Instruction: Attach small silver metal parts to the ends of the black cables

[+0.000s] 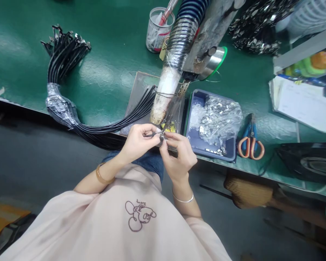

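Note:
My left hand (pixel 139 141) pinches the end of a thin black cable (pixel 150 135) close to the bench edge. My right hand (pixel 180 154) is closed in a pinch right beside it, on a small metal connector (pixel 162 135) at the cable's tip. Both sets of fingertips meet just under the soldering machine's metal tip (pixel 175 105). More black cables (pixel 119 125) from a plastic-wrapped bundle (pixel 61 103) curve in from the left onto a grey plate (pixel 141 83). The fingers hide part of the connector.
A blue tray (pixel 230 156) with bagged metal connectors (pixel 220 116) lies right of my hands; orange-handled cutters (pixel 251 139) lie beyond it. A hose (pixel 167 83) and a solder spool (pixel 214 61) hang overhead. Farther off are a clear cup (pixel 153 36) and papers (pixel 301 101).

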`<state>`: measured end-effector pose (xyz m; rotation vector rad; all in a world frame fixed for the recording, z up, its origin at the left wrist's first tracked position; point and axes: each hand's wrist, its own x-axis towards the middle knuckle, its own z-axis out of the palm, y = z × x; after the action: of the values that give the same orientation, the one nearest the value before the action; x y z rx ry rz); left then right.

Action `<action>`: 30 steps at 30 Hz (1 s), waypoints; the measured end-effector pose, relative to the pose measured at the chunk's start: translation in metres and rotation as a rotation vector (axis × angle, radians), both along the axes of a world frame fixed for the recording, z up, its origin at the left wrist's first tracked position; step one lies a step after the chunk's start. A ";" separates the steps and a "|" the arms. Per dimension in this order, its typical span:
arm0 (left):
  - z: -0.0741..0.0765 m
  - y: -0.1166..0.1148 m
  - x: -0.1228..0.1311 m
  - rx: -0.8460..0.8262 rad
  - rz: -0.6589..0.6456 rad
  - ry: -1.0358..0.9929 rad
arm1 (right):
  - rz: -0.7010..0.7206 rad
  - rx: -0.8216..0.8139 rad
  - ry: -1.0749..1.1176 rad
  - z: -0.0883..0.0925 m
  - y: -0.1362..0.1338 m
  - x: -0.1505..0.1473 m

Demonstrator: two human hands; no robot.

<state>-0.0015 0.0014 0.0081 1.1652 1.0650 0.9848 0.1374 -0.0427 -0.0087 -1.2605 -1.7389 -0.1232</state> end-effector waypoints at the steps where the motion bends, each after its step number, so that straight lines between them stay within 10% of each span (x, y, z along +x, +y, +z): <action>1: 0.000 0.000 0.000 -0.004 -0.002 0.000 | 0.006 0.000 -0.005 0.000 0.000 0.000; 30: -0.004 -0.004 -0.003 0.066 -0.114 0.008 | 0.047 -0.131 0.036 0.005 0.000 0.008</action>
<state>-0.0048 -0.0022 0.0036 1.2706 0.9672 0.9329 0.1457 -0.0423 -0.0040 -1.3072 -1.7676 0.0416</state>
